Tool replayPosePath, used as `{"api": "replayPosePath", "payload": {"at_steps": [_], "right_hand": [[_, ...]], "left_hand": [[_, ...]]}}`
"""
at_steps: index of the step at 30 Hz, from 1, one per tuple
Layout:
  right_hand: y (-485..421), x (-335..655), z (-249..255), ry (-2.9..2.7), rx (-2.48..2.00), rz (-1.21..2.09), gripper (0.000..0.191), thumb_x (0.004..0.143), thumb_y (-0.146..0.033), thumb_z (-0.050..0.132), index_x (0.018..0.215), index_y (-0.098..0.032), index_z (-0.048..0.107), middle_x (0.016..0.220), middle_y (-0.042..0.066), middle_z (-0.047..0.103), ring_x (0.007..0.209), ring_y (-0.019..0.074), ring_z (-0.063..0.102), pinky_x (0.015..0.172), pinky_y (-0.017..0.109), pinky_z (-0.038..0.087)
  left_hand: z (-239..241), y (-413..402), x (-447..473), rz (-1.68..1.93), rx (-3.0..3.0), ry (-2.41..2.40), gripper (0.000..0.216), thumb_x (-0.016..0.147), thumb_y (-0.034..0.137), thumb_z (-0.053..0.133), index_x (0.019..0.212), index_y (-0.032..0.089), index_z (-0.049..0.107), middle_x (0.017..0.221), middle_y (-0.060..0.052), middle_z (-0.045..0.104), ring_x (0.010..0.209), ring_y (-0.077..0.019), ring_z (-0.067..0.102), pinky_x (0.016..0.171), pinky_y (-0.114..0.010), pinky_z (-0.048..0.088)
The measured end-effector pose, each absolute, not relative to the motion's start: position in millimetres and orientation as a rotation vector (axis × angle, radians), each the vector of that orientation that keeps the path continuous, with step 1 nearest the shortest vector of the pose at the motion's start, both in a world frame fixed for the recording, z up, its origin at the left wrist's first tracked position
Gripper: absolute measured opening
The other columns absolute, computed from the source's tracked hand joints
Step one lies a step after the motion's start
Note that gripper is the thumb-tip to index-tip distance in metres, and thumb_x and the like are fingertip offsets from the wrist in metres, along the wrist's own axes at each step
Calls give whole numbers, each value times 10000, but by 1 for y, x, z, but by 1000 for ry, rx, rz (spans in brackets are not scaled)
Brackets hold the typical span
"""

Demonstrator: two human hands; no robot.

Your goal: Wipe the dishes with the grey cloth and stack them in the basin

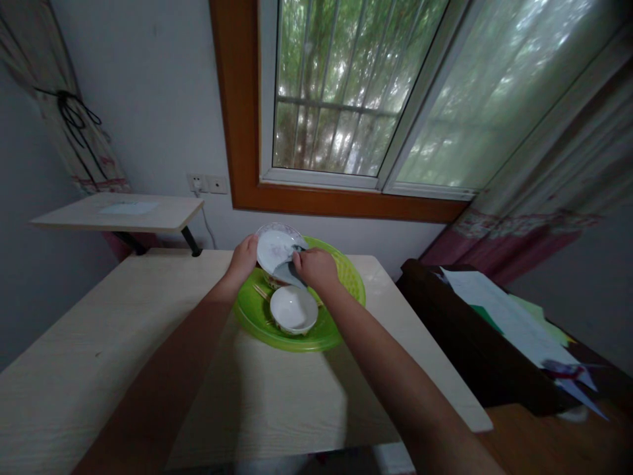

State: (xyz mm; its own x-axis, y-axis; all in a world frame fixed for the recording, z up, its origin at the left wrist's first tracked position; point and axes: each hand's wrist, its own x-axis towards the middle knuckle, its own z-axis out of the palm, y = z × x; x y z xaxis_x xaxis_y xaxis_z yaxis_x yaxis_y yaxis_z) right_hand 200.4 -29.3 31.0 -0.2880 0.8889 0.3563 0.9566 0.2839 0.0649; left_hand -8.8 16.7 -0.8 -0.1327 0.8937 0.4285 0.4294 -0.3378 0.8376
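Your left hand point(243, 258) is grasping the near-left rim of a shallow, round white dish with a clear-looking patterned edge point(273, 247). The dish is tilted towards you and raised over the far left part of a round, bright green plastic basin point(277, 341). Your right hand point(316, 267) is at the dish's right side, its fingers curled closed around what appears to be a small dark item point(298, 249). A grey patch point(289, 273) crosses the lower right of the dish; at this blur and in this light, I cannot tell whether it is a cloth, a utensil or a shadow.

As to progress: a small, round white bowl point(294, 309) sits upright in the near part of the basin, with neither of your hands on it. Pale, slender sticks, probably chopsticks point(261, 291), lie to its left, also out of your grasp. I judge these pieces to be at rest. Part of a patterned vessel point(273, 282) shows just below the dish, mostly covered.

Outstanding: the white dish, which is in hand and not set down. I judge the handling of it to be under way and incomplete. The basin stands on a pale wood-grain table point(287, 402), near its far edge.
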Motion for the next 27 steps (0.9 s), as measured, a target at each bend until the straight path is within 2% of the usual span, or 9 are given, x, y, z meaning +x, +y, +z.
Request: {"api": "replayPosePath", "payload": {"at_steps": [5, 8, 12, 17, 21, 27], "right_hand": [[-32, 203, 32, -2387, -1607, -326, 561, 1045, -462, 292, 927, -184, 764, 948, 111, 764, 843, 221, 697, 736, 295, 443], [-31, 208, 28, -2493, -1382, -236, 523, 1045, -453, 326, 894, -184, 748, 929, 92, 762, 834, 198, 689, 731, 281, 428], [-30, 211, 22, -2568, -1033, -39, 462, 1049, -404, 357, 952, -171, 745, 949, 88, 764, 903, 185, 687, 819, 278, 450], [-32, 201, 18, -2493, -652, 152, 397, 1039, -315, 376, 1312, -192, 636, 1281, 75, 693, 1182, 179, 636, 1029, 308, 456], [-32, 196, 15, -2512, -543, 150, 438, 1035, -304, 395, 1434, -186, 532, 1410, 82, 606, 1306, 179, 558, 1122, 345, 419], [-25, 198, 11, -2548, -620, -45, 475, 1047, -368, 383, 1482, -201, 477, 1513, 85, 500, 1428, 202, 426, 1198, 419, 340]], "left_hand": [[-2, 18, -10, 1518, 1696, 1485, 528, 954, 523, 306, 987, 147, 675, 1014, -126, 710, 970, -255, 634, 929, -385, 483], [-4, 20, -11, 1529, 1689, 1493, 529, 953, 532, 308, 1002, 151, 673, 1029, -123, 709, 983, -258, 631, 944, -388, 476], [-3, 20, -11, 1529, 1684, 1472, 529, 951, 536, 311, 999, 149, 668, 1022, -114, 709, 975, -247, 630, 952, -378, 474], [-4, 21, -9, 1514, 1643, 1376, 525, 943, 539, 322, 1005, 144, 662, 1047, -108, 709, 991, -235, 631, 967, -370, 475], [-10, 26, -8, 1435, 1673, 1292, 474, 911, 525, 387, 990, 152, 669, 1096, -106, 714, 1065, -241, 625, 1031, -378, 450], [-19, 34, -5, 1301, 1655, 1150, 445, 886, 507, 439, 994, 161, 697, 1132, -105, 728, 1078, -228, 642, 1059, -376, 447]]}}
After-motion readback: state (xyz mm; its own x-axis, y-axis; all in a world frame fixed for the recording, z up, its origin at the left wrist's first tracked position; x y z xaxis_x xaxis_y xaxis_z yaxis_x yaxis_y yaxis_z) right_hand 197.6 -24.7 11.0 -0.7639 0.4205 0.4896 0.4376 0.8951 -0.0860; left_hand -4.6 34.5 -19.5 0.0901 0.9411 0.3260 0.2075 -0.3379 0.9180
